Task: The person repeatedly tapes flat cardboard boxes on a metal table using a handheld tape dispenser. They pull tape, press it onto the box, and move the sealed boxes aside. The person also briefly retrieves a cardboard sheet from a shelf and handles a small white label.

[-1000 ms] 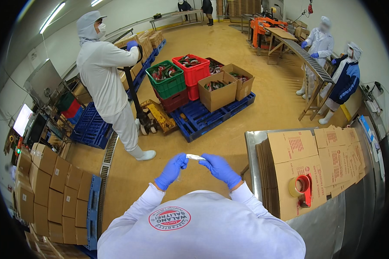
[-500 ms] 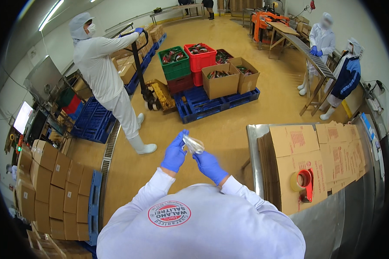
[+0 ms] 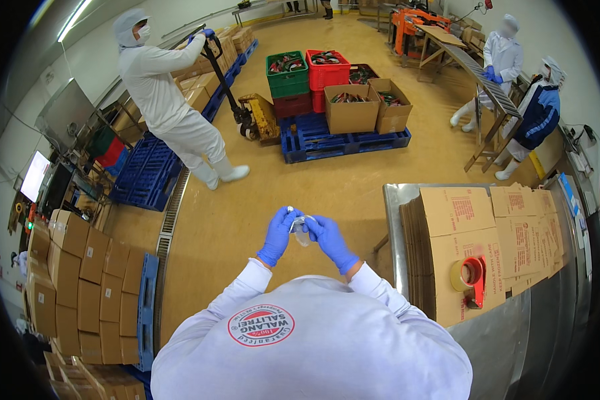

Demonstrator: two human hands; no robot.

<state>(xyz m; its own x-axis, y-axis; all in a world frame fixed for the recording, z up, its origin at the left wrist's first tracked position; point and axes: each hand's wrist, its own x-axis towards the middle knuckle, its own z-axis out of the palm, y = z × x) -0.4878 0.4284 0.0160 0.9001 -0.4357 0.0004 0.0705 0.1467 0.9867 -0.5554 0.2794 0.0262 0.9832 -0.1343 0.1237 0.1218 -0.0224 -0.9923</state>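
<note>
In front of my chest, both blue-gloved hands work on a small clear plastic bag or piece of film. My left hand is closed on its left edge, and a small whitish bit shows at the tip of that hand. Pinched along the other edge, the film runs into the fingers of my right hand. The film hangs loose between the two hands, crumpled and see-through. Whether anything lies inside it I cannot make out.
At right, a steel table bears flat cardboard cartons and a red tape dispenser. Ahead, a blue pallet carries filled crates and boxes, with a person at a pallet jack. Stacked boxes stand left.
My right hand has risen beside the left, and the film is now stretched between them. The pallet and jack appear farther right and higher in view; the person at the jack has shifted stance.
</note>
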